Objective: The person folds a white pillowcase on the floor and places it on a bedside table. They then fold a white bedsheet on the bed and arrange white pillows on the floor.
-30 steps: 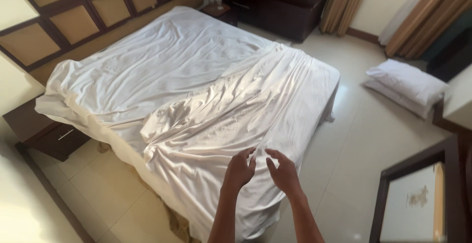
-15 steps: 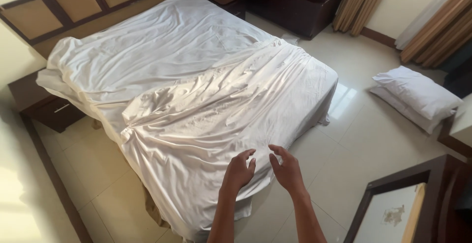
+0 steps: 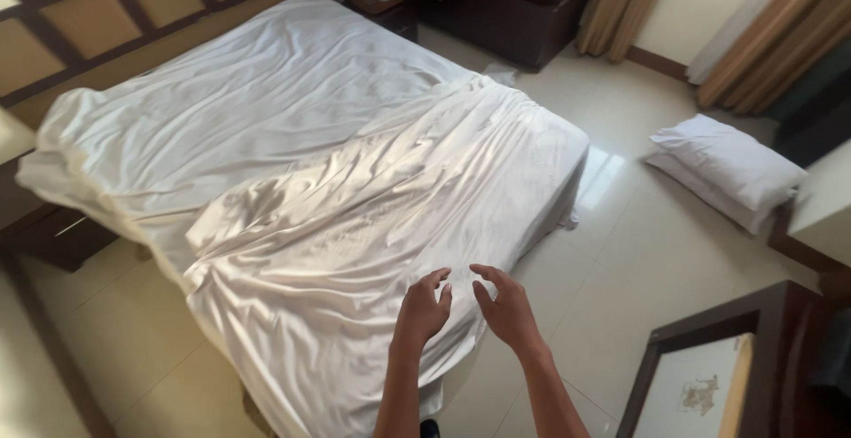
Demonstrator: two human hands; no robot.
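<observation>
Both hands are now empty: the left hand [image 3: 424, 309] and right hand [image 3: 505, 308] hover side by side with fingers loosely spread, where a second ago they pinched the cloth's edge together. The loose, crumpled white cotton sheet [image 3: 372, 225] lies just below them, released and draped over the bed's near corner and down its side. Beyond, a white pillow [image 3: 722, 168] rests on the glossy cream tiled floor [image 3: 620, 252].

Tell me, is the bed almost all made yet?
Partly. The white sheet already covers the whole mattress. But it is wrinkled, with a bunched fold running down the middle, and its edges hang loose. The left hand and right hand are open just above the near edge, holding nothing. The pillows lie on the floor, not on the bed.
</observation>
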